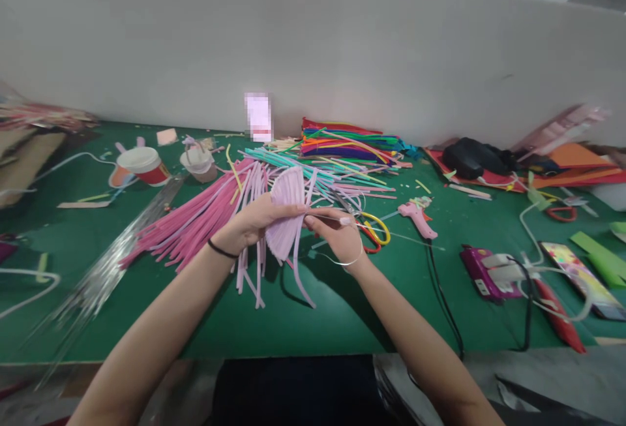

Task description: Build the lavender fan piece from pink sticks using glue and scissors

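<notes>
My left hand is closed on a lilac fan of pipe cleaners, bundled side by side, with loose ends hanging below. At the fan's right edge, my right hand pinches a thin pale wire, which loops round beside the fingers. The fingertips of both hands almost meet there. Beneath and behind the left hand lie pink pipe cleaners and lilac ones. Just past the right hand are scissors with yellow and red handles, partly covered by that hand.
Multicoloured pipe cleaners are heaped against the grey partition. A pink glue gun lies to the right, its black cord running to the front edge. Further right are a purple power strip and a phone. Cups and silvery wires are left.
</notes>
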`<state>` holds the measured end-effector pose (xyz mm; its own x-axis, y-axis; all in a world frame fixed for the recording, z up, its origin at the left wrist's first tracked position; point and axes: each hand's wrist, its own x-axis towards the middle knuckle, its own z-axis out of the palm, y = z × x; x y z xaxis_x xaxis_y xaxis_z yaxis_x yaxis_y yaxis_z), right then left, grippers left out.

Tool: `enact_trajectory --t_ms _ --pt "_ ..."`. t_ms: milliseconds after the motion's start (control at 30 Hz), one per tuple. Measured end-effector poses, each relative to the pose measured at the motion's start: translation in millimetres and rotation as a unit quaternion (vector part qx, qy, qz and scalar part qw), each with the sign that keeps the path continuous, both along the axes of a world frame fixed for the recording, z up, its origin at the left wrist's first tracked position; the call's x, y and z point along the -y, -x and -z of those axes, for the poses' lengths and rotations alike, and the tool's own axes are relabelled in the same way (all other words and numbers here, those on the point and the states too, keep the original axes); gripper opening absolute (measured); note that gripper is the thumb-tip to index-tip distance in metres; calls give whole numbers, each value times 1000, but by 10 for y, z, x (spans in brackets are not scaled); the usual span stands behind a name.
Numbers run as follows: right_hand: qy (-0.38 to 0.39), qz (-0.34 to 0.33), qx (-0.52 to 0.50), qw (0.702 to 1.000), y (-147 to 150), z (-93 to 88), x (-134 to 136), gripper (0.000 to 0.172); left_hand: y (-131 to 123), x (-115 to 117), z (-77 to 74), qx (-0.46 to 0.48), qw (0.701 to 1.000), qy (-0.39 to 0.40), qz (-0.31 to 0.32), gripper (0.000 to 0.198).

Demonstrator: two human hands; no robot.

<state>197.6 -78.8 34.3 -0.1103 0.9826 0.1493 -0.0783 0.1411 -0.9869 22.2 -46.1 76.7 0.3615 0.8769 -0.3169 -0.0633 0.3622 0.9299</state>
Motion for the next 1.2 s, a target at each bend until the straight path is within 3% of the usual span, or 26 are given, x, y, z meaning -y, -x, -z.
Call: enact_trajectory --t_ms 133,233,367,500,633,733,867,1033,1133,1200 --pt "-126 -20 101 987 -110 -79 -2 22 105 -130 -210 -38 998 -9 56 32" --pt "-155 -10 135 979 -214 -92 -47 26 237 -227 -326 -42 994 -9 103 28" --pt "-6 14 -3 1000 -323 -49 -133 29 350 -299 -301 -63 987 -1 145 26" --pt "138 -69 -93 984 -361 -3 -146 44 285 -279 -67 -74 977 22 197 25" --pt "150 -85 -49 984 -347 32 -119 36 155 -240 149 -62 965 57 247 23" --pt "170 -68 -43 982 -354 63 -133 34 101 -244 211 -47 960 84 262 24" --pt "190 -68 -62 978 -388 93 -159 31 76 -261 185 -53 954 107 277 27" --pt "206 -86 -84 971 -384 57 -134 27 82 -196 38 -45 944 135 299 30" --pt "224 -94 -105 964 -353 49 -123 25 104 -107 -16 -32 944 140 296 40" --pt "235 -86 -104 963 -327 90 -130 26 109 -33 30 -66 956 102 265 51"
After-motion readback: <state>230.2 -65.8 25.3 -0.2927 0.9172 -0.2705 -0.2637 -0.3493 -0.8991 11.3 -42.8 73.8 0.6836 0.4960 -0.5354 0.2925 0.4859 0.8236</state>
